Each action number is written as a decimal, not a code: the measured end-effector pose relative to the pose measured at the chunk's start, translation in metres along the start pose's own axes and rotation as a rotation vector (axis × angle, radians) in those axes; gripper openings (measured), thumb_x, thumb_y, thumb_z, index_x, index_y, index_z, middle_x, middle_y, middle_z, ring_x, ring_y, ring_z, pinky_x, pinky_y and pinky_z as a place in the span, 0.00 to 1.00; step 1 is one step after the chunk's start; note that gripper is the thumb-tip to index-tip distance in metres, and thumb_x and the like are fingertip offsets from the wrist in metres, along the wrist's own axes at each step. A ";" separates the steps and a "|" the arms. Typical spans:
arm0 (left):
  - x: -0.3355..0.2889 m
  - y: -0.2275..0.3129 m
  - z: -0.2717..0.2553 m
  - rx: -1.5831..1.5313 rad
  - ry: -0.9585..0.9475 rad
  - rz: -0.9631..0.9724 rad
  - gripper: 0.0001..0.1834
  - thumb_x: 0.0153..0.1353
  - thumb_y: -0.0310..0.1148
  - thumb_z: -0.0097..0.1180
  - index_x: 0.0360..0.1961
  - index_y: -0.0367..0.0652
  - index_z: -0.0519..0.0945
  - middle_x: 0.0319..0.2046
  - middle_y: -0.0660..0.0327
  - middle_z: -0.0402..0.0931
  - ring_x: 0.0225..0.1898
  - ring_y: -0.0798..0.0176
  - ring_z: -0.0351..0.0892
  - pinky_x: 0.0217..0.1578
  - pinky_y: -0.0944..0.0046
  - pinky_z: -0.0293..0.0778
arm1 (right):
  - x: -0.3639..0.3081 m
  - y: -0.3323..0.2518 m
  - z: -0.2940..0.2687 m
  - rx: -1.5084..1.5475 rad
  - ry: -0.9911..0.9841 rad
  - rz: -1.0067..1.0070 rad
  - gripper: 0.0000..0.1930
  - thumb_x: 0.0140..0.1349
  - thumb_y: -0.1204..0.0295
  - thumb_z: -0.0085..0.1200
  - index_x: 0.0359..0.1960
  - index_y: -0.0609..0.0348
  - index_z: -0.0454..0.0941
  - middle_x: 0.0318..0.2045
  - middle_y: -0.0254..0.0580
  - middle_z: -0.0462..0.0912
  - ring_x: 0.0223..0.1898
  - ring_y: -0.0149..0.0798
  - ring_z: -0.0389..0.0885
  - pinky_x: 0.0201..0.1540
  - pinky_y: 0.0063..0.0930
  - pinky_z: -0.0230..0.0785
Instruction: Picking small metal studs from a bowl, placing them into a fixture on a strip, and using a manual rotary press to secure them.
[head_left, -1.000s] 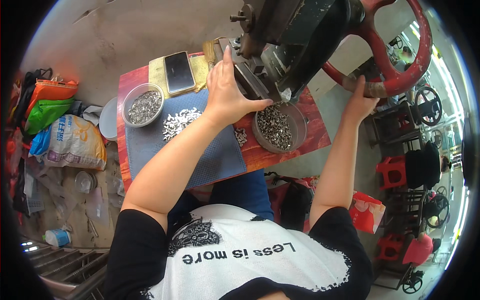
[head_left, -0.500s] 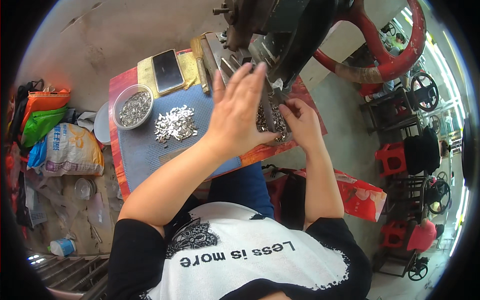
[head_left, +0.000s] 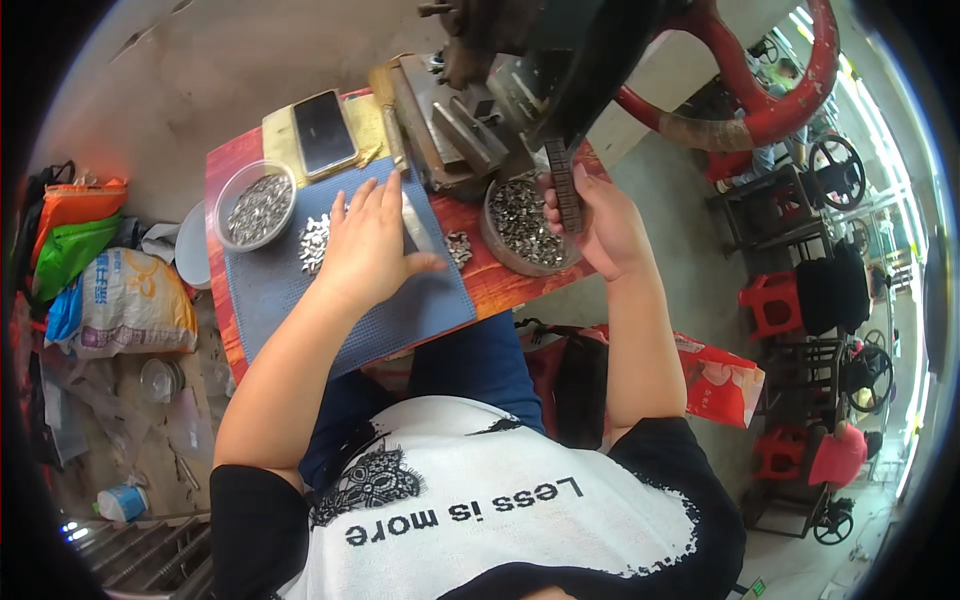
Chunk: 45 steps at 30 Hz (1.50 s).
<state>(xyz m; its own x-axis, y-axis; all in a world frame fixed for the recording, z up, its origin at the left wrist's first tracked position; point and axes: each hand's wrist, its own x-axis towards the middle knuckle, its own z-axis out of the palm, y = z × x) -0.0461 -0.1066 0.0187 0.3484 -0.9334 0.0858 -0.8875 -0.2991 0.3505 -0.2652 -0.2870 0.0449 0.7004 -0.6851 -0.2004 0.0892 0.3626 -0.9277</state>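
My left hand (head_left: 368,245) is open above the blue mat (head_left: 420,305), palm down with fingers spread, partly hiding a pile of small silvery metal pieces (head_left: 313,245). Beside its thumb, a pale flat strip (head_left: 416,226) lies on the mat. My right hand (head_left: 603,225) grips a dark slotted metal bar (head_left: 562,180) upright between thumb and fingers. Beneath and left of that bar stands a clear round tub (head_left: 518,264) of shiny metal bits. A few more metal pieces (head_left: 458,248) lie between this tub and the mat.
A hand press (head_left: 500,50) with a red wheel (head_left: 745,130) rises at the back; its base (head_left: 425,100) sits on the table. Back left are a second tub (head_left: 220,212) of metal pieces and a phone (head_left: 325,133) on a yellow cloth. Bags (head_left: 135,300) lie further left.
My left hand has moved left, away from the press and over the pile on the mat. My right hand has lifted slightly, and the slotted bar in it now shows plainly.
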 end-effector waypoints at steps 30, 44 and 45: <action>-0.085 -0.087 -0.016 -0.532 0.201 -0.183 0.05 0.59 0.25 0.63 0.37 0.39 0.84 0.38 0.54 0.78 0.37 0.51 0.81 0.41 0.57 0.76 | 0.042 0.103 0.148 -1.222 -0.368 -0.813 0.05 0.55 0.76 0.64 0.33 0.58 0.82 0.35 0.43 0.76 0.43 0.49 0.75 0.49 0.40 0.70; -0.081 -0.089 -0.010 -0.404 0.184 -0.101 0.06 0.60 0.25 0.62 0.37 0.35 0.82 0.42 0.54 0.76 0.39 0.53 0.78 0.43 0.58 0.75 | 0.014 0.094 0.130 -1.212 -0.311 -0.495 0.06 0.59 0.75 0.63 0.37 0.61 0.84 0.32 0.42 0.81 0.33 0.43 0.81 0.40 0.30 0.74; -0.082 -0.090 -0.009 -0.405 0.185 -0.102 0.06 0.60 0.25 0.62 0.37 0.35 0.82 0.42 0.54 0.76 0.39 0.53 0.78 0.43 0.58 0.75 | 0.015 0.094 0.128 -1.216 -0.338 -0.501 0.06 0.59 0.73 0.62 0.36 0.61 0.84 0.34 0.43 0.81 0.38 0.46 0.81 0.42 0.35 0.73</action>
<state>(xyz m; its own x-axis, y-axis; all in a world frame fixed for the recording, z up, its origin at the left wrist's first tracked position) 0.0076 -0.0017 -0.0115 0.5083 -0.8413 0.1841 -0.6695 -0.2516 0.6989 -0.1552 -0.1824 -0.0051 0.9312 -0.3270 0.1612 -0.1700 -0.7805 -0.6015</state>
